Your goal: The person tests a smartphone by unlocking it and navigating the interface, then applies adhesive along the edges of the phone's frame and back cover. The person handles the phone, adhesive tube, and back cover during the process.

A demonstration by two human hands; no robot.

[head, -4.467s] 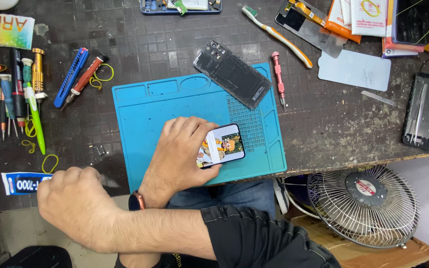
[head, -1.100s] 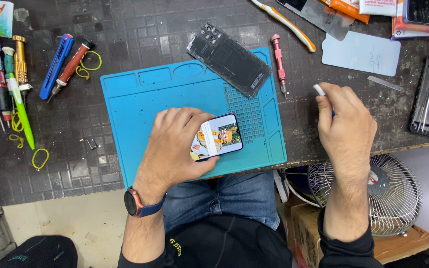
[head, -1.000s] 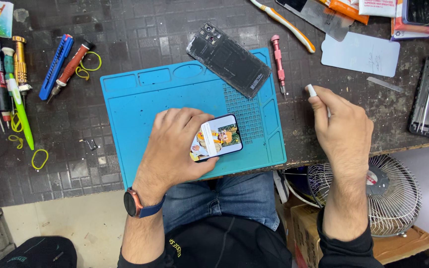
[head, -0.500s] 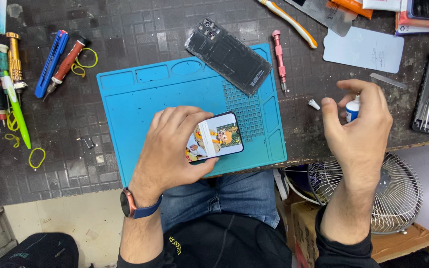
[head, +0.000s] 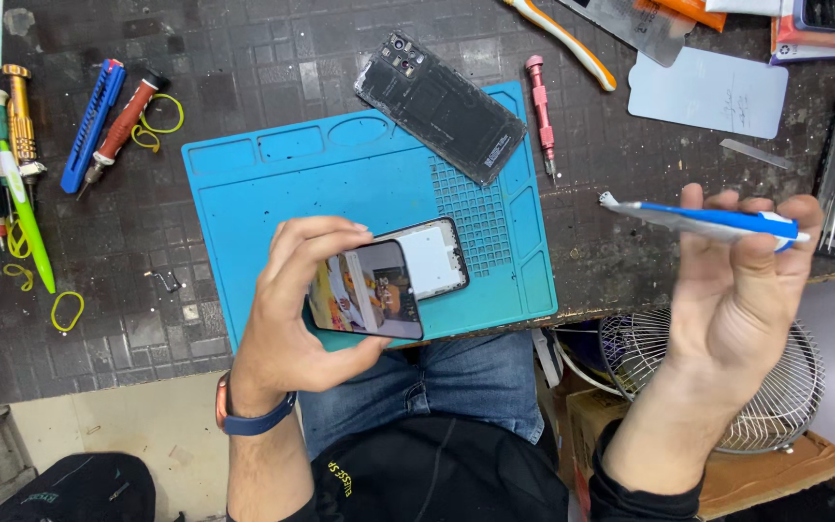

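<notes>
Over blue mat, hands hold screen, tube.

— Where does the left hand sit?

— At the near edge of the mat, gripping a phone screen; a phone frame lies on the mat just right of it.

— Beyond that hand?

— A phone back cover on the mat's far corner, a screwdriver right of it. Tools lie far to its left.

— And the right hand?

— Off the mat's right, holding a tube; a fan below it.
</notes>
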